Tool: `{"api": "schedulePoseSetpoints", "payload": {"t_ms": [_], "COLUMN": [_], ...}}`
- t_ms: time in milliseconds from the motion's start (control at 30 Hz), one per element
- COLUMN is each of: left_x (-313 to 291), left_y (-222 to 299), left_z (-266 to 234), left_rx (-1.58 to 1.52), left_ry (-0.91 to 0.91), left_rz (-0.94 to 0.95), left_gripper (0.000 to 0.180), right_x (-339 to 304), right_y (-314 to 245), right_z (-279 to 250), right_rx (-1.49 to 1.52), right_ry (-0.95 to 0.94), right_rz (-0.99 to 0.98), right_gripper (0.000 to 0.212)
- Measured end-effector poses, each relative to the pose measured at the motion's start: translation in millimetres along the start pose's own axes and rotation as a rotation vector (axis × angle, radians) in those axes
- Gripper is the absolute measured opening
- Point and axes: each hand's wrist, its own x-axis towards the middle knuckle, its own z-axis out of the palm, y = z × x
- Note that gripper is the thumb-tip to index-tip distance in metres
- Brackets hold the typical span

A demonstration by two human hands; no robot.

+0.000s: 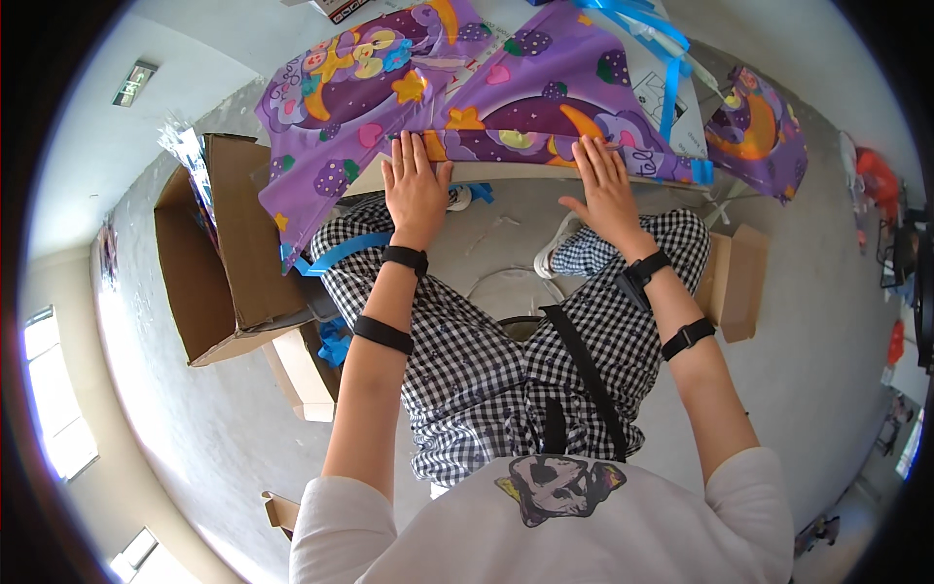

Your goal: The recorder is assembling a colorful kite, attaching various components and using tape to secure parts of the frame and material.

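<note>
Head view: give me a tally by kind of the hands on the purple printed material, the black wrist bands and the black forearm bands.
Hands on the purple printed material: 2 (left hand, right hand)
Black wrist bands: 2
Black forearm bands: 2
Total: 6

Pale-edged tabletop (516, 172) is carrying a purple moon-and-star-patterned sheet (540, 105), left end drooping past the edge; blue ribbon (672, 97) is lying toward the right. Below, grey floor (812, 341) is supporting small open cardboard boxes (747, 282), either side.
</note>
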Motion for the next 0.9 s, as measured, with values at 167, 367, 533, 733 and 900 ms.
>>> {"api": "schedulePoseSetpoints", "payload": {"t_ms": [167, 367, 533, 733, 900], "left_x": [5, 4, 1, 5, 13], "left_y": [8, 59, 60, 22, 32], "left_z": [-5, 1, 10, 9, 1], "left_rx": [0.033, -0.228, -0.100, 0.010, 0.086], "left_ry": [0.027, 0.013, 0.003, 0.106, 0.047], "left_rz": [-0.007, 0.358, 0.181, 0.057, -0.056], "left_gripper": [0.060, 0.058, 0.067, 0.066, 0.060], "right_x": [0, 0, -1, -2, -3], "right_y": [1, 0, 0, 0, 1], "right_z": [0, 0, -1, 0, 1], "right_rx": [-0.011, -0.006, 0.014, 0.005, 0.000], "right_ry": [0.007, 0.010, -0.037, -0.019, 0.004], "right_rz": [0.002, 0.002, 0.020, 0.019, 0.013], "right_gripper": [0.094, 0.095, 0.096, 0.096, 0.096]}}
